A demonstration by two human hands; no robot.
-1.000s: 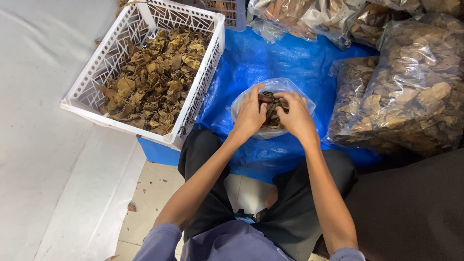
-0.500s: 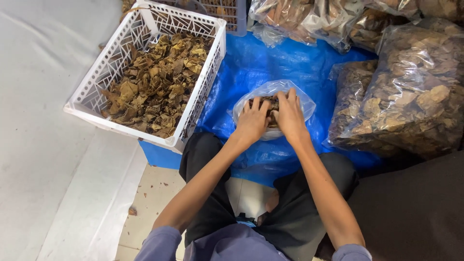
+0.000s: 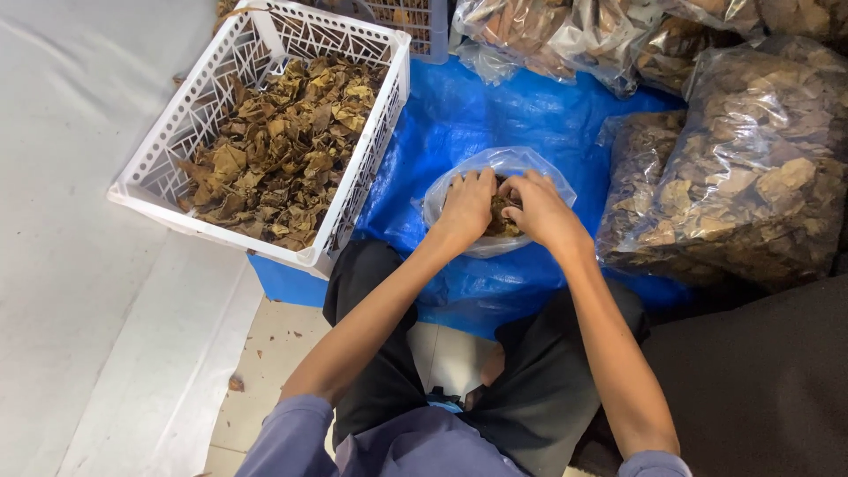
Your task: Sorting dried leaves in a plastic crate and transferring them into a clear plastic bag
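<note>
A small clear plastic bag [image 3: 514,163] stands open on the blue tarp [image 3: 477,115] in front of my knees, partly filled with dry brown leaves [image 3: 503,219]. My left hand [image 3: 466,205] and my right hand [image 3: 539,210] are both inside its mouth, fingers curled down onto the leaves and pressing on them. The leaves under my palms are mostly hidden. A white plastic lattice crate [image 3: 150,181] full of the same dry brown leaves [image 3: 278,146] sits to the left of the bag.
Large clear bags packed with dry leaves [image 3: 742,168] lie at the right and along the top [image 3: 565,31]. A second crate [image 3: 415,22] shows at the top edge. White sheeting [image 3: 79,291] covers the floor at left. Dark cloth [image 3: 760,389] lies at lower right.
My hands have pushed deeper into the small bag, pressing the leaves down. The view has shifted slightly, so the crate sits a little further right in the picture.
</note>
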